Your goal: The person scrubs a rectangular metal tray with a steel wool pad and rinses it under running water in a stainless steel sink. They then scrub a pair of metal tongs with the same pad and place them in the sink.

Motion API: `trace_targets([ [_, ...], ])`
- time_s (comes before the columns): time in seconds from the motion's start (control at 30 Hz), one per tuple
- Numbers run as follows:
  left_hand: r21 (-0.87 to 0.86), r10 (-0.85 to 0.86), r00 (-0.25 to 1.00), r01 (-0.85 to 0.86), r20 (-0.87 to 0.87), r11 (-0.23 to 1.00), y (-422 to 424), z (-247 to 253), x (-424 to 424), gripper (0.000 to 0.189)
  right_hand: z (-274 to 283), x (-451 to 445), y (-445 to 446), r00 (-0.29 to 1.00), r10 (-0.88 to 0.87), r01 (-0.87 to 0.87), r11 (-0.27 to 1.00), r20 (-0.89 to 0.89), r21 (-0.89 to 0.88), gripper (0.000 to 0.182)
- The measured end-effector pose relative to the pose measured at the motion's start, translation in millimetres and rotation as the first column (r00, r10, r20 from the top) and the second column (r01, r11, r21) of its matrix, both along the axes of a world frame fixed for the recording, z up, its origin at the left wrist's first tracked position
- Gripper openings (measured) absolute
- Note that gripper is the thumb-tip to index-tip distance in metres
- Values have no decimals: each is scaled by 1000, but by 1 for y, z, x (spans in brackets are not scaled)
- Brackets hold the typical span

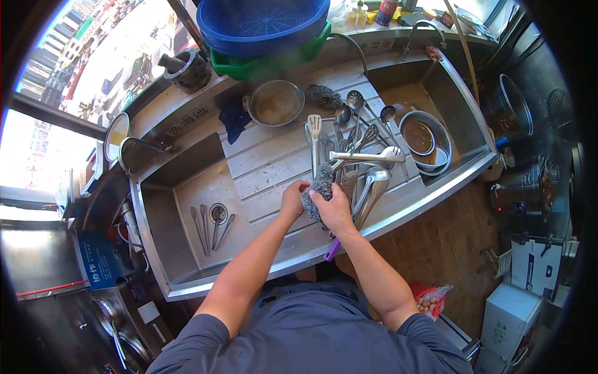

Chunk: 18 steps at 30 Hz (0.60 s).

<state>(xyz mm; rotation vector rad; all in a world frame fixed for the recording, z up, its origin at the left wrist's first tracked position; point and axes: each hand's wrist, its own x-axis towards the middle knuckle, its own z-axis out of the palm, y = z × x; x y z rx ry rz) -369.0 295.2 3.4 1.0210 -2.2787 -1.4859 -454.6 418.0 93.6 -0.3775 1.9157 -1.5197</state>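
Observation:
My right hand (335,208) grips a grey scouring pad (320,189) over the steel drainboard (261,182). Close at its left side is my left hand (294,201), fingers curled; whether it holds a utensil is hidden. Just right of the pad lies a heap of steel ladles, skimmers and tongs (364,156), with a slotted spatula (314,126) at its left. A purple handle (332,249) sticks out below my right hand. Several slim steel utensils (204,229) lie in the left basin around its drain.
A steel bowl of cloudy water (276,104), a dark cloth (234,122) and another grey scouring pad (324,96) sit at the back. Nested bowls (441,133) stand in the right basin (467,103). Blue and green baskets (261,35) and a stone mortar (187,72) stand behind.

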Motion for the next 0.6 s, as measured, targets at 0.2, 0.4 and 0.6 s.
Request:
trace_targets([
  [0.2,-90,34,989,-21,144,996,14,-29,-16,22,22,-31,15,975,-27,66,983,220,-172,22],
  [0.4,282,308,943,-332,129,900,10,63,20,29,7,-20,9,976,-91,130,973,199,-193,30],
  [0.6,-20,286,958,-285,30,958,17,84,79,32,-23,22,-26,892,-129,170,984,434,-59,39],
])
